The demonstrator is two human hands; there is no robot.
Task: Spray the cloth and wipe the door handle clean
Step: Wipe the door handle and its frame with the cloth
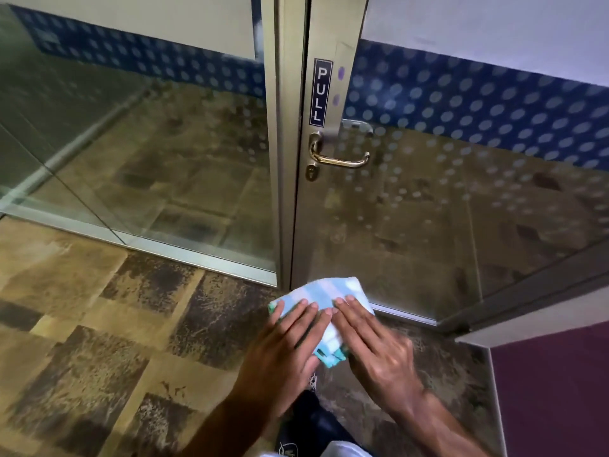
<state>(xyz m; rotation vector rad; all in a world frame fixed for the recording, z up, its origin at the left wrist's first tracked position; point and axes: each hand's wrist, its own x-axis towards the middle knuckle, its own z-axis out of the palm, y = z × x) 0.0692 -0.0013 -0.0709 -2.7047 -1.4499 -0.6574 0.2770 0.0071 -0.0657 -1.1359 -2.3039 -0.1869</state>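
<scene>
Light dim, warm, even; no hard shadows. Soft glare streaks on left glass (131,143); bright glint on handle (339,158). Right hand (379,347) motion-blurred, cloth (324,295) slightly soft. Door frame (296,159) leans: wide-angle distortion at edges.

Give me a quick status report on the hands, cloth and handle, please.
Both hands, left and right, on folded cloth. Door handle untouched, well above. No spray bottle in view. Path clear.

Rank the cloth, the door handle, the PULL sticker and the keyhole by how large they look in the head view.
1. cloth, though it is nearest the camera
2. door handle and PULL sticker: too alike to rank
3. keyhole
</scene>
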